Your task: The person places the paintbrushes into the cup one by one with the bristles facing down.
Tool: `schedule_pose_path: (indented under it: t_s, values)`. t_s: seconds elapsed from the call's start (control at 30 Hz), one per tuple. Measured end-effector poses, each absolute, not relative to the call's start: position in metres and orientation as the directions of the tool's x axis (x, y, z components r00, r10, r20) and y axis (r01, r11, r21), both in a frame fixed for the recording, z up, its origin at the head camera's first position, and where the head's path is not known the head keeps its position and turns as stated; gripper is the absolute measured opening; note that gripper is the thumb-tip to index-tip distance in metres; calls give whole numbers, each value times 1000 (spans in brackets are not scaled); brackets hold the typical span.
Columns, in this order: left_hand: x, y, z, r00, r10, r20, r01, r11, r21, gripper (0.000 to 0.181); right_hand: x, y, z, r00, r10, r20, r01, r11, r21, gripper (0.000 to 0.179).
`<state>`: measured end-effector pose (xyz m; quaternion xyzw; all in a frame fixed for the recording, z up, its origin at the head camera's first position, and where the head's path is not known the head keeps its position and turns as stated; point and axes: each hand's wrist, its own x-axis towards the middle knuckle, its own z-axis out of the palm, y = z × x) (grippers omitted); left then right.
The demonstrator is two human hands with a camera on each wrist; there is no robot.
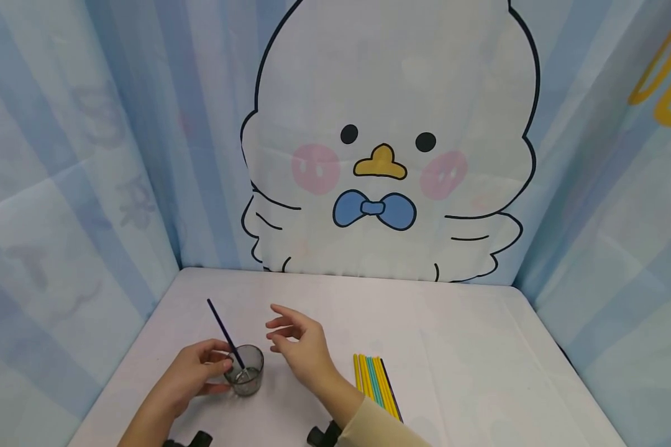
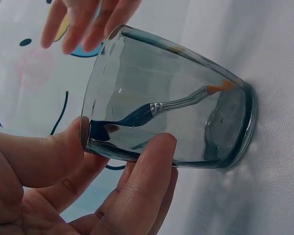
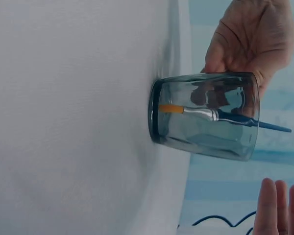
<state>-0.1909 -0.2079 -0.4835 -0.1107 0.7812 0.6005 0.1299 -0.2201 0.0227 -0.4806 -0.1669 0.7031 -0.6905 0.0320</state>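
Observation:
A clear, slightly smoky drinking glass point(image 1: 251, 385) stands upright at the left front of the table. One paintbrush point(image 1: 221, 326) leans inside it, its dark blue handle poking out over the rim. Orange bristles point down at the glass's base, as the right wrist view shows. My left hand point(image 1: 192, 372) holds the glass from its left side, thumb near the rim and fingers against the wall. To the right of the glass and a little above it, my right hand point(image 1: 304, 349) hovers with loosely extended fingers and nothing in them.
Right of my right forearm lies a row of several slim sticks point(image 1: 372, 379) in yellow, teal and dark blue, partly covered by the sleeve. A pale cloth covers the table point(image 1: 470, 360). Curtains point(image 1: 212, 124) with a cartoon bird enclose the back and sides.

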Motion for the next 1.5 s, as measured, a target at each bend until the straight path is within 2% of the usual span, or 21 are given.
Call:
schedule_pose_path:
  t_s: [0.83, 1.5]
  values:
    - [-189, -210, -485, -945, 4, -327, -317, 229, 920, 33, -195, 82, -463, -975, -211, 73, -97, 106, -990, 59]
    - [-189, -209, -486, -948, -13, -317, -310, 242, 919, 33, -183, 154, -477, -992, -95, -84, 70, 144, -987, 66]
